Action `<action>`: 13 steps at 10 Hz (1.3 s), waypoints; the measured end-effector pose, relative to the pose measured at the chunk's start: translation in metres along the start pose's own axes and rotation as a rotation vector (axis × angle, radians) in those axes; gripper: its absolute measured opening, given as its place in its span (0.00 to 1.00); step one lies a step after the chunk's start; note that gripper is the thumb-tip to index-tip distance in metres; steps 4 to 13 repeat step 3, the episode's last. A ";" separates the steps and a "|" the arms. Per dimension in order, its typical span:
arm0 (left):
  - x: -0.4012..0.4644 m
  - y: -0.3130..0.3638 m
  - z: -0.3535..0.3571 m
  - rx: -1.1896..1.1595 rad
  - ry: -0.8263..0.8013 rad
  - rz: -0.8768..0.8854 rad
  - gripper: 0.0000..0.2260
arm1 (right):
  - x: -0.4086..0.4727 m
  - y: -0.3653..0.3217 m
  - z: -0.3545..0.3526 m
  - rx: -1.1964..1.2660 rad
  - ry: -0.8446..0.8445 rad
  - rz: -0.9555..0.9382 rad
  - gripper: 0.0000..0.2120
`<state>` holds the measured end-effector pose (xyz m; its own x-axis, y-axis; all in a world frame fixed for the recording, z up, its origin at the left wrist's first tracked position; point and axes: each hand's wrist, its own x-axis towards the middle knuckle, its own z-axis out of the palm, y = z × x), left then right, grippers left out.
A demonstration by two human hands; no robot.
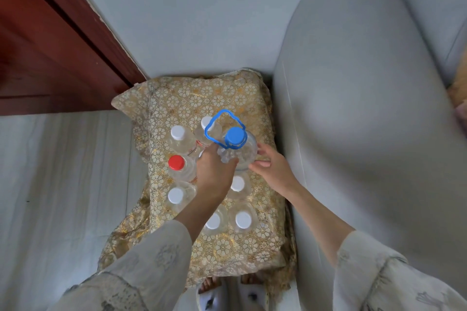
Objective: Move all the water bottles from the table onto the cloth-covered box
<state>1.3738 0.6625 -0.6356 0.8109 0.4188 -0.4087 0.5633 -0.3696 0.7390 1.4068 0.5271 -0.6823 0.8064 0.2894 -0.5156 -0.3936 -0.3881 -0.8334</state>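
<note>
Both hands are on the big jug (238,151) right now — left hand (214,171) curled around its shoulder just below the blue handle (222,126), right hand (271,166) with fingers mostly straight, steadying the other side. Looks like the set-down step to me: the jug sits at the back right of the box (219,247), the one with the gold floral cloth, wedged between the grey sofa (353,108) and the floor (63,171). Can't tell if its base is fully down yet. Smaller stuff is already parked on the cloth: several white-capped bottles (243,219) plus one red-capped bottle (176,163), packed pretty close around the jug and under the left forearm. No table in view, so no idea how many are left. Next move, I'd guess, is easing the jug down without knocking its neighbours, then letting go — that left wrist has to lift out carefully past the caps.
</note>
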 end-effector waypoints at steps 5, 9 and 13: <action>-0.032 -0.001 -0.030 0.236 -0.185 0.096 0.22 | -0.030 -0.042 -0.003 0.001 0.013 0.033 0.20; -0.032 -0.001 -0.030 0.236 -0.185 0.096 0.22 | -0.030 -0.042 -0.003 0.001 0.013 0.033 0.20; -0.032 -0.001 -0.030 0.236 -0.185 0.096 0.22 | -0.030 -0.042 -0.003 0.001 0.013 0.033 0.20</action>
